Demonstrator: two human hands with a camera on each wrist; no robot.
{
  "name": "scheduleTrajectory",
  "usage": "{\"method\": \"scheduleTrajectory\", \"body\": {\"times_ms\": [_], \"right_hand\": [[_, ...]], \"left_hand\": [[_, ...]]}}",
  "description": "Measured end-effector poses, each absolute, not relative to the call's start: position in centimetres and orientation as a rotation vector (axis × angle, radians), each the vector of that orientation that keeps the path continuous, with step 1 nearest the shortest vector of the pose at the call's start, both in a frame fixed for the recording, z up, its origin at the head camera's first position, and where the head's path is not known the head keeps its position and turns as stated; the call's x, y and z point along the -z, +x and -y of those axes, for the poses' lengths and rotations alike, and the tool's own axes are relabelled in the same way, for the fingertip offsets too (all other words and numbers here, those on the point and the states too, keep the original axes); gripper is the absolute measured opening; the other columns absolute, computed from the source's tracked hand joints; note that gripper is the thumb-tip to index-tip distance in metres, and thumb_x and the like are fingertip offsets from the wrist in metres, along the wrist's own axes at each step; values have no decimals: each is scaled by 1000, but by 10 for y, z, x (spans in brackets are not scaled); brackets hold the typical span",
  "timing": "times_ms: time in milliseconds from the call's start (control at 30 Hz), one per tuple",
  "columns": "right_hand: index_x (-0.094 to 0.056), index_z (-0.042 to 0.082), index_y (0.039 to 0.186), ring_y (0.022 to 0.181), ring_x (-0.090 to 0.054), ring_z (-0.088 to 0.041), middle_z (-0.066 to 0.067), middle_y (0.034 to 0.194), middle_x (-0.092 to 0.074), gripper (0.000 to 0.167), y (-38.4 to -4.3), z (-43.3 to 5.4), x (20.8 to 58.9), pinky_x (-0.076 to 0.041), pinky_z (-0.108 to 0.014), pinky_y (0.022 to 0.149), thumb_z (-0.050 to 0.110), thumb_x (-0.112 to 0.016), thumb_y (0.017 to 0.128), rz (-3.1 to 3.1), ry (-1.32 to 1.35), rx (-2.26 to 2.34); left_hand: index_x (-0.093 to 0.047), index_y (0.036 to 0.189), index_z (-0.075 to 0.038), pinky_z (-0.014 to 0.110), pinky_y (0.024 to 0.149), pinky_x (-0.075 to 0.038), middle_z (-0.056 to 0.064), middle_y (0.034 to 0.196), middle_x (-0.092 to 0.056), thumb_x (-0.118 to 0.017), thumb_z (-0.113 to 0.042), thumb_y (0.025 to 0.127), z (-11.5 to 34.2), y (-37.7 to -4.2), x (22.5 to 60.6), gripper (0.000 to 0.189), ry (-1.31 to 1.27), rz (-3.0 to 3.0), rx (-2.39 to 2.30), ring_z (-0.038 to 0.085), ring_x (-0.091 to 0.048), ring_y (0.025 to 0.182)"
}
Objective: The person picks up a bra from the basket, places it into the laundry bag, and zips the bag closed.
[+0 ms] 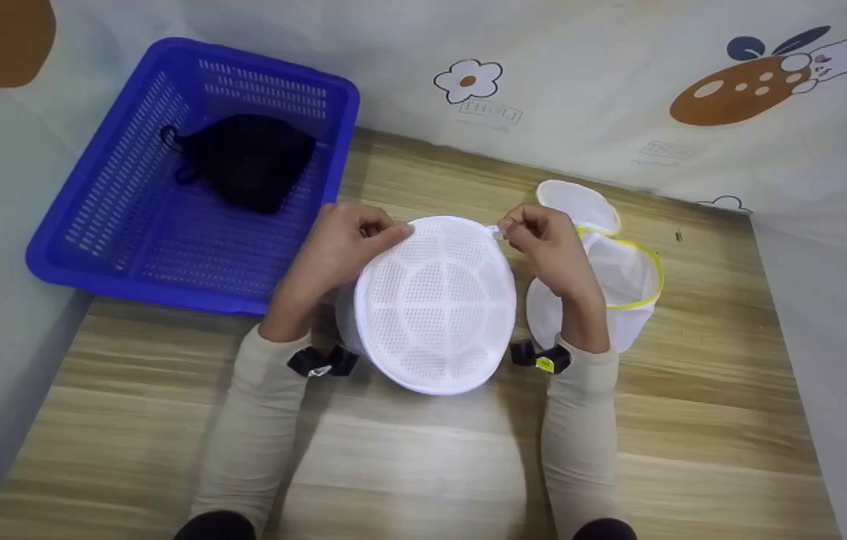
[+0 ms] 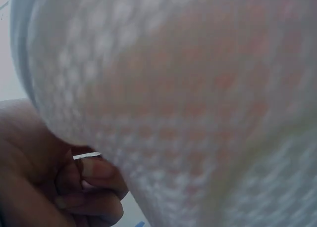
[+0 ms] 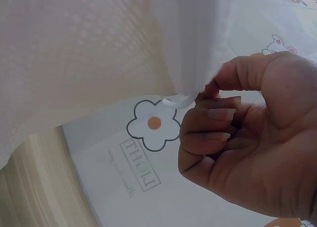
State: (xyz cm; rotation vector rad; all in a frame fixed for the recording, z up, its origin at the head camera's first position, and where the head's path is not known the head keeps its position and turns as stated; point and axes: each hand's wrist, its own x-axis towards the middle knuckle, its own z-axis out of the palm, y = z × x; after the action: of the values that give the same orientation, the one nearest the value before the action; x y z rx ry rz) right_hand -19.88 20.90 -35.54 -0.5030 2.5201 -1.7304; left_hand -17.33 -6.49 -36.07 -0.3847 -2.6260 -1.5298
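2 pale sleeves (image 1: 254, 427) are nearest the camera, rising from the bottom edge of the head view, each with 1 black wrist device (image 1: 307, 360) near its cuff. Above them are 2 hands, both clamped rather than spread: the left hand (image 1: 340, 240) pinches the upper left edge of 1 round white mesh bag (image 1: 442, 307), its thumb over the rim and its fingers curled; the right hand (image 1: 547, 244) has thumb and forefinger together on 1 small white tab (image 1: 497, 231) at the bag's upper right edge, the other fingers folded toward the palm. The bag is at mid-frame, its meshed face turned to the camera. In the upper left, 1 blue basket (image 1: 55, 266) contains 1 black item (image 1: 250, 161) with cord loops. Right of centre, partly behind the right forearm, is 1 yellow-trimmed white bag (image 1: 632, 324), mouth wide, with 1 white oval flap (image 1: 581, 206) just above it
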Motion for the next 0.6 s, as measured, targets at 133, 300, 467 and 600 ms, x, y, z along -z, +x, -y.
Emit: {"method": "scheduleTrajectory", "body": {"times_ms": [133, 300, 467, 600], "right_hand": [[-59, -5, 80, 61, -41, -11, -5, 69, -48, 14, -199, -205, 357, -35, -22, 56, 1, -58, 92, -2537, -508, 1720], [-58, -4, 78, 62, -42, -11, -5, 69, -48, 14, -198, -202, 357, -36, -23, 57, 0, -59, 92, -2510, -512, 1736], [-58, -3, 77, 61, -42, -11, -4, 68, -48, 15, -197, -200, 356, -36, -23, 56, 0, -59, 92, -2479, -537, 1751], [-58, -5, 77, 59, -41, -11, -3, 66, -46, 14, -196, -197, 356, -34, -22, 55, -2, -57, 91, -2504, -558, 1765]], "left_hand": [[-74, 72, -8, 24, 54, -35, -3, 62, -55, -70, -30, 87, 64, -173, 360, 27, -434, 2646, 1517, 11, -46, 60], [-70, 66, -8, 24, 53, -36, -4, 60, -56, -71, -28, 86, 64, -173, 361, 29, -525, 2647, 1557, 11, -48, 58], [-69, 69, -5, 24, 53, -37, -2, 60, -54, -73, -24, 85, 62, -173, 362, 25, -519, 2645, 1591, 12, -48, 58], [-69, 69, -4, 22, 51, -35, -2, 59, -53, -73, -19, 84, 60, -173, 362, 21, -477, 2602, 1604, 11, -47, 56]]}}
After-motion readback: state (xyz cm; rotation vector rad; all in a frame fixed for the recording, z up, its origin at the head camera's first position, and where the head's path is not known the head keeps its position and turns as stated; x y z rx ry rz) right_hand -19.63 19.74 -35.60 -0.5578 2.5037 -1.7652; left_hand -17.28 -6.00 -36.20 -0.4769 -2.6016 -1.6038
